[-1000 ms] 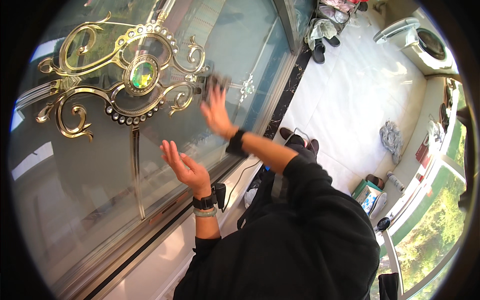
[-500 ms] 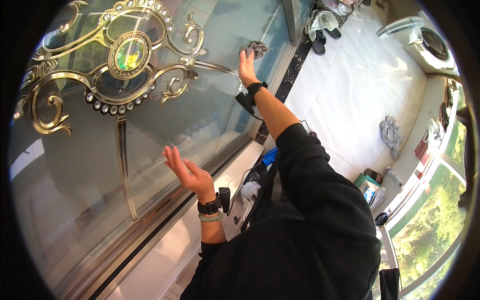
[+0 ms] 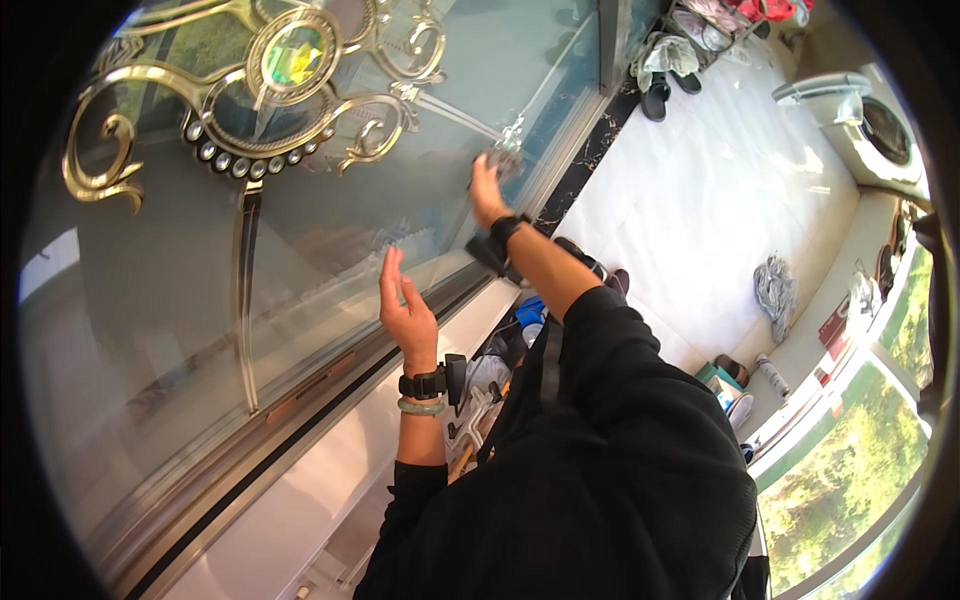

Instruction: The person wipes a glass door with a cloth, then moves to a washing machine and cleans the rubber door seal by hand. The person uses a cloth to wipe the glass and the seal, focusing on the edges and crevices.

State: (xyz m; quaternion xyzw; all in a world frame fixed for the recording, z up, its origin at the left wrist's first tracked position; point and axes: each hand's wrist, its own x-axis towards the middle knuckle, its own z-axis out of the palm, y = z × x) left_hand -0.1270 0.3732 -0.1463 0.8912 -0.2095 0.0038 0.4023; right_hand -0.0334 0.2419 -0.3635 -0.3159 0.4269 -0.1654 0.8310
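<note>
Pressed against the glass door (image 3: 330, 215), my right hand (image 3: 488, 192) holds a crumpled grey cloth (image 3: 509, 165) at its fingertips; hand and cloth are a little smeared by motion. The cloth lies just under the far end of a silver strip on the pane. Closer to me, my left hand (image 3: 408, 315) is raised in front of the lower part of the glass, fingers stretched out and nothing in it. Whether it touches the pane I cannot tell. Both wrists wear black straps with small devices, and a bangle circles the left one.
Gold scrollwork (image 3: 290, 60) with gems decorates the glass. A metal door track (image 3: 300, 400) runs along its base. On the white tiled floor (image 3: 690, 210) lie a grey rag (image 3: 775, 295) and black slippers (image 3: 655, 98). A washing machine (image 3: 860, 125) stands at the far right.
My right hand with the grey cloth has come down the glass toward me. The left hand has shifted right and slightly up, its fingers closer together. The view has turned somewhat.
</note>
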